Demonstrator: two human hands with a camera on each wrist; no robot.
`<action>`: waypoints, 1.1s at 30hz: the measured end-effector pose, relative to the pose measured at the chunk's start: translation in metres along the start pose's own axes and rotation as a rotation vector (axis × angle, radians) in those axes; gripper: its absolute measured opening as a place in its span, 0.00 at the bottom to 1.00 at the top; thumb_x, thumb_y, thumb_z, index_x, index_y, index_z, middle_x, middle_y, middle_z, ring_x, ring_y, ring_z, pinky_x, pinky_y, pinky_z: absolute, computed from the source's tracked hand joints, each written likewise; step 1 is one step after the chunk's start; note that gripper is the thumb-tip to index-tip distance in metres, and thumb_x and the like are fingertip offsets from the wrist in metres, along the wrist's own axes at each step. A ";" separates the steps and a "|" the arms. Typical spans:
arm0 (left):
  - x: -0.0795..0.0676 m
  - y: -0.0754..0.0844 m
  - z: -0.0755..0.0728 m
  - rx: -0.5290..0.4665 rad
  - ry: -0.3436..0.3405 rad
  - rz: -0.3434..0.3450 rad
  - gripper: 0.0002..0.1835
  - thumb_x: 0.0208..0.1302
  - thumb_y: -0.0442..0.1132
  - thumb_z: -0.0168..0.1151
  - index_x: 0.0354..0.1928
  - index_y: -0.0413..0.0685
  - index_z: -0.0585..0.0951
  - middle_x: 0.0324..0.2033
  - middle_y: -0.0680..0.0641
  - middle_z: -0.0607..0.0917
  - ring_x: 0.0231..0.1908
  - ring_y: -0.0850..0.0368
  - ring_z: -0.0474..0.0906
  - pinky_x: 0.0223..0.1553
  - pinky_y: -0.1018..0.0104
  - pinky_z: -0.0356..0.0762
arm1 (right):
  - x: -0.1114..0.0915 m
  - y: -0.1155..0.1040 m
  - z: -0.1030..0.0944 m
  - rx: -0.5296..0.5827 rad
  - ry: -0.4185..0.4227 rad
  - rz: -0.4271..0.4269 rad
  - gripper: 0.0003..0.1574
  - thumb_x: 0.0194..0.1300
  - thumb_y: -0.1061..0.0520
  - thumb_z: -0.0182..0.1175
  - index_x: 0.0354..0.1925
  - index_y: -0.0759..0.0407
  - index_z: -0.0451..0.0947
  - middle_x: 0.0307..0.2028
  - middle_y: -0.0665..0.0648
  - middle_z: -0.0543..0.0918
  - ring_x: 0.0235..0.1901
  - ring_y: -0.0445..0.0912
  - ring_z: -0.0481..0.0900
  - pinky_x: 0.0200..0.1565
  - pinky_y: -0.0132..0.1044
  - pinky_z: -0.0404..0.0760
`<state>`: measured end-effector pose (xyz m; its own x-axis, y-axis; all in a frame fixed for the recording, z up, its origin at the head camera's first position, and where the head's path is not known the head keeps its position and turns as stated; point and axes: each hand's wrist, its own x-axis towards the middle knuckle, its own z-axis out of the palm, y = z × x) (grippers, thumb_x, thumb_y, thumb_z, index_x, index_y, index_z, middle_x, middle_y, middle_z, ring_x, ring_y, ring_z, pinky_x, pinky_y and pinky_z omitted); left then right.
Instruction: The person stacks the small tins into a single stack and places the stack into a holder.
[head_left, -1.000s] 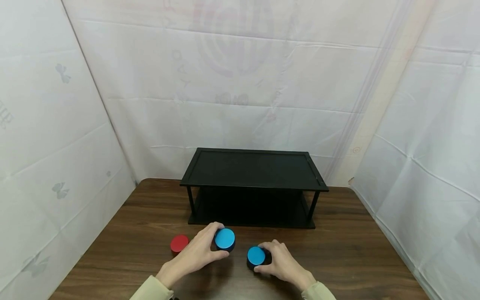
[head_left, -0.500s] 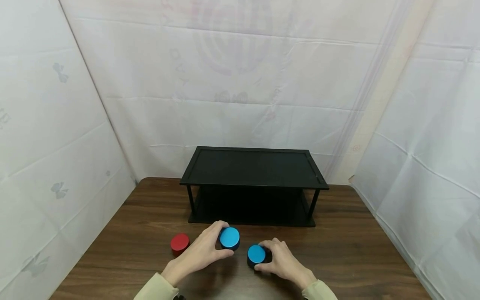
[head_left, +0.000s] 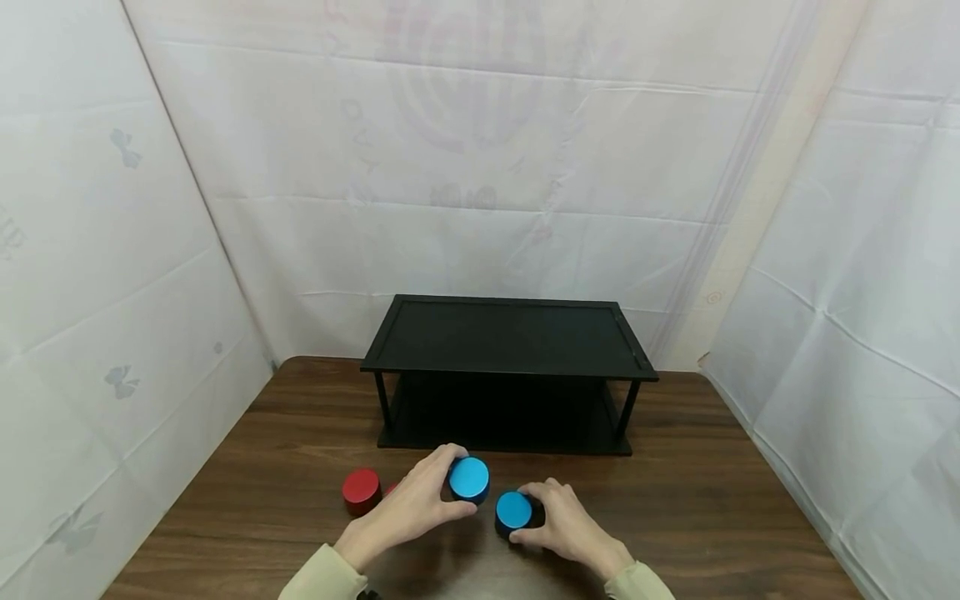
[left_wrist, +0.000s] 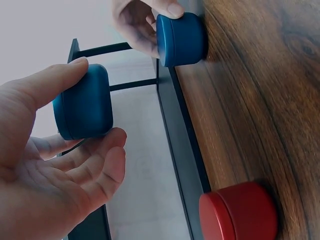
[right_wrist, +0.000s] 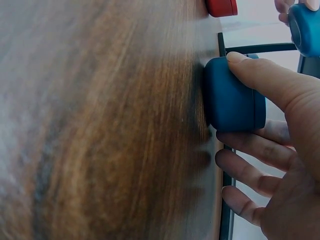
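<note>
My left hand [head_left: 412, 508] pinches a round blue lidded tin [head_left: 469, 479] between thumb and fingers. The left wrist view shows that tin lifted off the table, its side resting against the fingers. To its right, my right hand [head_left: 566, 529] grips a second blue tin [head_left: 514, 511] by its sides; the right wrist view has this tin [right_wrist: 232, 95] standing on the tabletop. A red tin [head_left: 362, 490] of the same shape stands left of my left hand. Another red piece [head_left: 392, 487] peeks out behind that hand, mostly hidden.
A black two-level rack [head_left: 510, 337] stands at the back of the brown wooden table [head_left: 697, 500], beyond both hands. White printed cloth [head_left: 480, 167] hangs behind the table and along both sides.
My left hand has moved right with its blue tin, closer to the other blue tin. A second red piece now shows beside that hand. My right hand has stayed in place.
</note>
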<state>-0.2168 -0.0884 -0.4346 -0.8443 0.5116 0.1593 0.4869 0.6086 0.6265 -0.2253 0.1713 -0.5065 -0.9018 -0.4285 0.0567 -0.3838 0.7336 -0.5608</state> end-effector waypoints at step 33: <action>0.013 0.007 0.019 -0.027 -0.056 0.022 0.29 0.59 0.52 0.68 0.58 0.52 0.69 0.53 0.50 0.75 0.51 0.56 0.75 0.53 0.58 0.79 | 0.000 0.001 0.000 -0.008 0.017 -0.042 0.36 0.52 0.34 0.69 0.52 0.54 0.79 0.45 0.47 0.83 0.41 0.37 0.74 0.45 0.41 0.71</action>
<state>-0.2204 -0.0662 -0.4427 -0.8194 0.5583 0.1303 0.4982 0.5809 0.6437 -0.2258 0.1724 -0.5069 -0.8879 -0.4504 0.0940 -0.4232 0.7193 -0.5510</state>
